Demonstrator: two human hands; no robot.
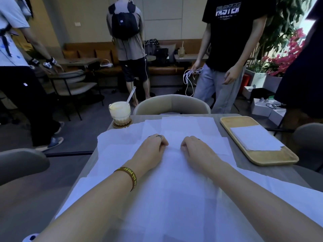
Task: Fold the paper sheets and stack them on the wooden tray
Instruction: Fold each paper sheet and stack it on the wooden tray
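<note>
both hands, left [152,145] and right [195,147], are curling onto the top sheet [174,172] at centre frame, pinching unclear; tray [272,159] is sitting right. loose sheets underneath may be dragging along, skewing the fold.

Two hands, left hand [151,148] and right hand [197,149], one wooden tray [272,158], one glass drink [119,111], many overlapping paper sheets [174,189].

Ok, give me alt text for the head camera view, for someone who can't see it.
Both hands, left hand and right hand, press curled fingers onto white paper sheets covering a table. A wooden tray at right holds folded paper; an iced drink stands far left.
</note>
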